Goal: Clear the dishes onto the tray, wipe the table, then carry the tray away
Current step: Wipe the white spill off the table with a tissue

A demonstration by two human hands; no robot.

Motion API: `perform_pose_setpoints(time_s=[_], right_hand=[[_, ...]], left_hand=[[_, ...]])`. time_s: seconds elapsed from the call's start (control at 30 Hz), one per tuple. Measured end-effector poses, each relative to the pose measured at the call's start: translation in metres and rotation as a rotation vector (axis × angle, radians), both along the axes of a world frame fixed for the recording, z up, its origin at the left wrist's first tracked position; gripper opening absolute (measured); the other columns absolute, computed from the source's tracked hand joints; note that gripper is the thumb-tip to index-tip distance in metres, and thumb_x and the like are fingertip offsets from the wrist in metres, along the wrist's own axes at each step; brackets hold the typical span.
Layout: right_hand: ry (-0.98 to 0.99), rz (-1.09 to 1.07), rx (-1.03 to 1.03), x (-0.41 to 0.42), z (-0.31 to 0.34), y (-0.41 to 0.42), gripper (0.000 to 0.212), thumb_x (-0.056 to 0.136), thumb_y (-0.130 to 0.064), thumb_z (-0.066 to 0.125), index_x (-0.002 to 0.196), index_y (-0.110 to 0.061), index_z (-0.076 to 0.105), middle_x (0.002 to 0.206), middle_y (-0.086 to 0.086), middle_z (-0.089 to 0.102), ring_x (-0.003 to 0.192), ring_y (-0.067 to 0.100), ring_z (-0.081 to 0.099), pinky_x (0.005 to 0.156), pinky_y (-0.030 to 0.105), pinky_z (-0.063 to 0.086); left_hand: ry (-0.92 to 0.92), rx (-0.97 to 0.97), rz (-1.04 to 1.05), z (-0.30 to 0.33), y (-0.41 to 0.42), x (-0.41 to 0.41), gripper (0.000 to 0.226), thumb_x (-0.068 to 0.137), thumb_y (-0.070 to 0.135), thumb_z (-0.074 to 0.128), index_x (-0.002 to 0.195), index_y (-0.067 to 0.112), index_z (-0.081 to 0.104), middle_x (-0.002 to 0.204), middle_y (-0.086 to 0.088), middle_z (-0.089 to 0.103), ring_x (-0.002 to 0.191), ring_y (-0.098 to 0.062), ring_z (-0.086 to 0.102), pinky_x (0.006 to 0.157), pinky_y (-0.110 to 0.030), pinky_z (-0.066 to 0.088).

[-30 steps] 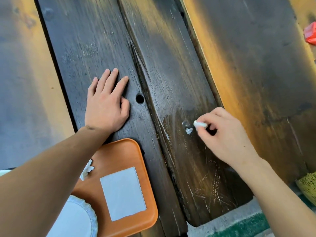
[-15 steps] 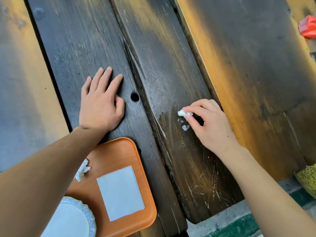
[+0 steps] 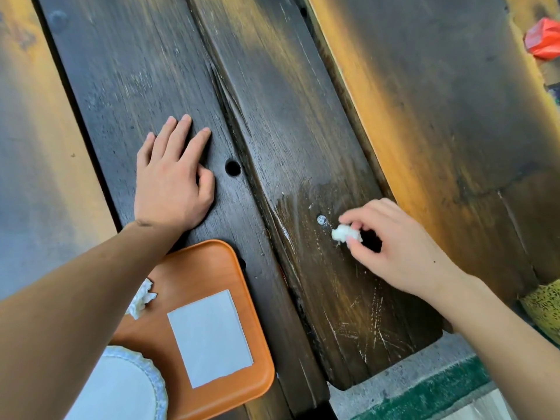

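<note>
My right hand [image 3: 397, 247] pinches a small white wad of tissue [image 3: 344, 233] against the dark wooden table [image 3: 288, 116], just right of a pale wet spot [image 3: 321, 220]. Flat on the plank to the left lies my left hand [image 3: 172, 183], fingers straight. An orange tray [image 3: 236, 298] sits at the near edge below that hand. On the tray are a white plate [image 3: 121, 386], a flat white paper square [image 3: 209, 338] and a crumpled tissue [image 3: 141, 298], partly hidden by my left forearm.
A round hole [image 3: 232, 168] pierces the plank right of my left hand. A red object [image 3: 544, 39] lies at the far right edge. A yellow patterned thing [image 3: 545, 307] shows at the lower right. Concrete floor [image 3: 409, 374] shows past the table's near end.
My right hand slid the tissue wad up-left across the wet spot, then back to the right and down. My left hand stayed pressed on the plank.
</note>
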State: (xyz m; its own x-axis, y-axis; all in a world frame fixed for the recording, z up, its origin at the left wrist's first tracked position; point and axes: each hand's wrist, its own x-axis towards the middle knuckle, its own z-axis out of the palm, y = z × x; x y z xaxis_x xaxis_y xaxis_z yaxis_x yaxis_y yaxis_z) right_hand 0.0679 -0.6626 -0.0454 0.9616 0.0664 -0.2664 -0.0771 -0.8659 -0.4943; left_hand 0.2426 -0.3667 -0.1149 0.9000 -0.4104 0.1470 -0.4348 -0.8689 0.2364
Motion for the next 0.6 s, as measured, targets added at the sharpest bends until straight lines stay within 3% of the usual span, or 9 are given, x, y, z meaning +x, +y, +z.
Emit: perform_pose_setpoints(time_s=[0.1,0.23,0.5,0.6], right_hand=[[-0.084,-0.159,-0.051,0.019,-0.009,-0.003,0.032,0.092,-0.030,0.059,0.123,-0.022,0.064,0.096,-0.012,0.055,0.095,0.007,0.048,0.077,0.026,0.047],[-0.160,-0.216,-0.125,0.029,-0.019,0.004,0.022,0.095,-0.025,0.061,0.114,-0.018,0.069,0.095,-0.005,0.058,0.095,0.013,0.051,0.075,0.030,0.047],[-0.120,0.221,-0.104,-0.049,-0.009,0.032,0.023,0.092,-0.021,0.059,0.108,-0.014,0.074,0.088,-0.003,0.061,0.082,0.015,0.053,0.067,0.026,0.046],[-0.135,0.190,-0.099,-0.057,-0.007,0.028,0.023,0.093,-0.022,0.056,0.107,-0.016,0.074,0.088,-0.004,0.062,0.082,0.015,0.054,0.067,0.029,0.049]], left_hand=[[-0.009,-0.002,-0.001,0.000,0.000,0.000,0.060,0.088,0.027,0.041,0.146,0.017,0.051,0.160,-0.012,0.041,0.151,-0.030,0.032,0.123,-0.049,0.020],[-0.011,-0.008,0.004,0.000,-0.001,-0.001,0.060,0.088,0.026,0.041,0.146,0.017,0.051,0.159,-0.012,0.041,0.151,-0.030,0.032,0.123,-0.048,0.020],[0.000,-0.006,0.001,0.000,-0.001,-0.001,0.059,0.089,0.026,0.040,0.146,0.017,0.051,0.160,-0.012,0.041,0.151,-0.030,0.031,0.123,-0.049,0.019],[0.000,-0.006,0.003,0.000,-0.002,-0.001,0.059,0.088,0.025,0.040,0.146,0.017,0.051,0.160,-0.012,0.041,0.151,-0.030,0.031,0.123,-0.049,0.019]])
